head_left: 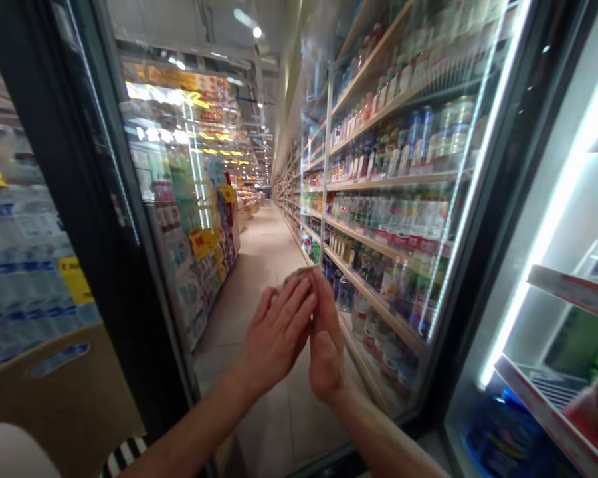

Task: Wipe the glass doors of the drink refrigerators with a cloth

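In the middle of the head view, my left hand reaches forward with its fingers stretched out and close together. Beside it my right hand is turned edge-on, fingers pointing ahead, and the fingertips of both hands meet. They are at the glass door of a cooler, framed in black. A thin pale edge shows just past the fingertips; whether it is a reflection or something held, I cannot make out. No object is plainly visible in either hand.
Lit cooler shelves stand at the right, with a blue package low down. Through the glass appear bottle shelves and a long aisle floor. On the left are stacked water bottles and a brown box with a handle hole.
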Motion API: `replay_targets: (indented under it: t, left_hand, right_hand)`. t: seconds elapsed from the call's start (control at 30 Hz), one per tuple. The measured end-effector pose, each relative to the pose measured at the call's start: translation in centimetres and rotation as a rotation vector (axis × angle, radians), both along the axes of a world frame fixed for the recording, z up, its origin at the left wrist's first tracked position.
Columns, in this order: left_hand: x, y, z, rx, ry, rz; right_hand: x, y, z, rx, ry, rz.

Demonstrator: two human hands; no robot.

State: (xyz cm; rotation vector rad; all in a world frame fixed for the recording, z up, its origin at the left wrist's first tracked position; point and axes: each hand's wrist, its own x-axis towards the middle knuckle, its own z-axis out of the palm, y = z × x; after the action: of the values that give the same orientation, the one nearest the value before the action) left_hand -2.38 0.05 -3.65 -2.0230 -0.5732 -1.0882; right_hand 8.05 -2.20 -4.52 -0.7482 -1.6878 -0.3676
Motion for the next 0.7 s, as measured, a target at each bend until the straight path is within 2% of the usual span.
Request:
replay_targets:
  t: [0.07,0.13,0.2,0.3,0.33,0.37,0.4,0.43,0.47,0.53,0.57,0.6,0.63,0.67,0.7]
  left_hand:
    - [-0.1,0.2,-0.1,0.023,0.073,0.09]
    - [-0.7,0.3,1.2,0.069,0.147,0.15]
    - [-2.0,0.4,4.7,0.137,0.151,0.186]
    - [-4.5,0.4,11.6,0.214,-0.076,0.282]
    - [-5.1,0.4,13.1,0.221,-0.178,0.315]
    - [-5.6,0.4,13.7,0.212,-0.228,0.335]
    - [-5.9,0.3,13.3,0.199,-0.237,0.343]
    - [-6.1,0.2,11.8,0.186,-0.187,0.333]
    - [-6.1,0.0,9.5,0.176,-0.091,0.325]
    - [-6.1,-0.4,3.9,0.189,0.209,0.267]
    - [-6.0,-0.5,1.6,0.182,0.419,0.256]
    - [-6.0,-0.5,0.2,0.205,0.522,0.235]
    - [-6.0,-0.4,-0.1,0.221,0.543,0.211]
    - [-6.0,-0.3,0.7,0.188,0.516,0.25]
    - [-5.9,-0.1,2.5,0.175,0.409,0.275]
  right_hand:
    - [1.4,0.2,0.4,0.01,0.128,0.036]
    - [3.8,1.0,0.8,0.094,0.278,0.013]
    - [6.5,2.3,1.3,0.223,0.338,-0.102]
    - [9.4,4.3,1.6,0.309,0.252,-0.307]
    - [9.9,4.9,1.4,0.306,0.195,-0.367]
    - [10.2,5.3,1.1,0.299,0.139,-0.417]
    - [10.2,5.6,0.7,0.294,0.096,-0.458]
    - [10.2,5.8,0.3,0.292,0.062,-0.487]
    - [10.0,5.9,-0.1,0.292,0.039,-0.509]
    - [9.7,6.0,-0.7,0.29,0.021,-0.53]
    - [9.6,6.1,-0.9,0.286,0.016,-0.535]
    - [9.6,6.1,-1.0,0.282,0.006,-0.537]
    - [9.6,6.1,-1.0,0.282,-0.003,-0.538]
    - [9.6,6.1,-1.0,0.286,-0.009,-0.539]
    - [9.7,6.2,-1.0,0.291,-0.013,-0.542]
